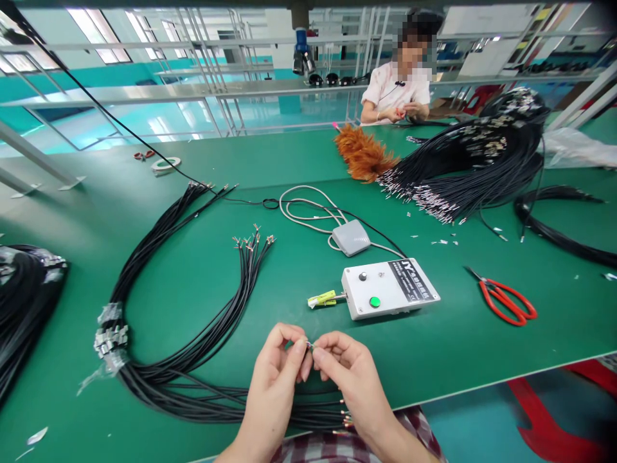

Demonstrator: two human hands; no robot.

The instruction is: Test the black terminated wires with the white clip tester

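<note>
My left hand (277,373) and my right hand (349,370) meet near the table's front edge, each pinching at a tiny wire end (309,345) between the fingertips. Most of that piece is hidden by the fingers. Under and beside my wrists runs a bundle of black cables (202,402), curving round from the left with bare copper ends at its right tip. Just beyond my hands lies a white control box (376,289) with a green button and a yellow-green clip (322,299) at its left end.
Red-handled scissors (508,302) lie right, a grey pedal (351,238) behind the box. Large cable piles (463,161) with orange-brown strands (364,153) fill the back right. More cables (29,289) lie far left. Across the table sits a person (398,93).
</note>
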